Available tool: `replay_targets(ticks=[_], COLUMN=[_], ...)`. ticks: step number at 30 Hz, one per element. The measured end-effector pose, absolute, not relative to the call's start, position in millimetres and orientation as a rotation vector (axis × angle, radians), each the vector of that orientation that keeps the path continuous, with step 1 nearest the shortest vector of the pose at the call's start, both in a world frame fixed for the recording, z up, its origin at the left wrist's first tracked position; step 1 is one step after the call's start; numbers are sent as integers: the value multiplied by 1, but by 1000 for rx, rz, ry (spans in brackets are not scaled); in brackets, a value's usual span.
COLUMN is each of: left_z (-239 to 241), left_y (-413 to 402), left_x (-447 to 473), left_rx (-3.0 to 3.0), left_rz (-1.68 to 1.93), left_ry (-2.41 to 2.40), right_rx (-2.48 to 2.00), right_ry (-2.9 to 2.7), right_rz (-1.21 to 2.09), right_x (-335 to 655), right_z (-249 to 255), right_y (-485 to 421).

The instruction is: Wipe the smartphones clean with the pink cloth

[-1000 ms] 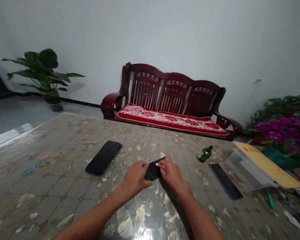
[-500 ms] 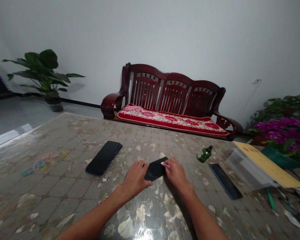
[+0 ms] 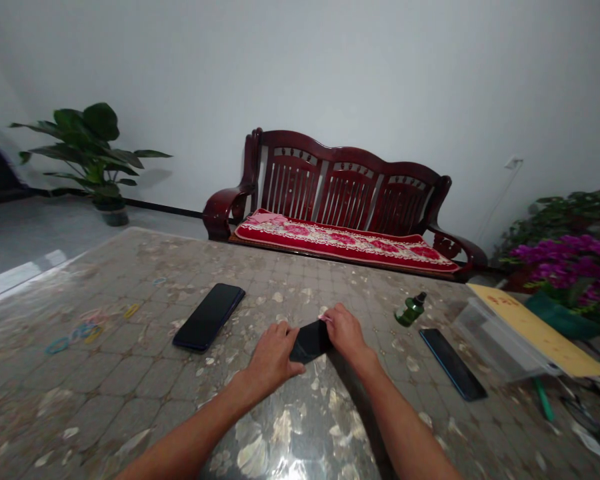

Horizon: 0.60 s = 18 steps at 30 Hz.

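Observation:
A black phone (image 3: 310, 341) lies on the patterned table (image 3: 130, 373) in front of me, between my two hands. My left hand (image 3: 271, 356) rests closed against its near left edge and steadies it. My right hand (image 3: 345, 331) covers the phone's far right end, fingers pinched on a small pink piece (image 3: 325, 318) pressed to the screen. Part of the phone is hidden under my right hand.
A second black phone (image 3: 209, 316) lies to the left, a third phone (image 3: 453, 373) to the right beside a small green bottle (image 3: 410, 309). Coloured rubber bands (image 3: 80, 329) are scattered far left. A clear box with a yellow folder (image 3: 510, 333) sits at the right edge.
My right hand has slid along the phone toward its far end with the pink piece, now covering more of the screen. My left hand has stayed put.

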<state>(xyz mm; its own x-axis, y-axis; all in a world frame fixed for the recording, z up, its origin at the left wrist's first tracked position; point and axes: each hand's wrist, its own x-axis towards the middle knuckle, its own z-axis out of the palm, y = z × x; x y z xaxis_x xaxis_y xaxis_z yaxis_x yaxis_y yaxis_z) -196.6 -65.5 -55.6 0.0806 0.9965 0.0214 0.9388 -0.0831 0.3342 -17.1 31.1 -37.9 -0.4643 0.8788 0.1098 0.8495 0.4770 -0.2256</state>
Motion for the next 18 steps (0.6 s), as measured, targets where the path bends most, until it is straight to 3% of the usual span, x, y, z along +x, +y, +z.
replay_targets(ticks=[6, 13, 18], left_z=[-54, -54, -51], left_y=[-66, -65, -66], left_x=[-196, -197, -194], left_rx=[2122, 2103, 2058], left_rz=[359, 374, 423], left_ry=[1938, 1935, 1954], right_rx=[-1160, -1369, -1032], right_ry=[-2696, -2624, -2749], right_rz=[312, 161, 221], right_x=[-21, -21, -33], right_z=[-37, -33, -40], right_y=[20, 35, 20])
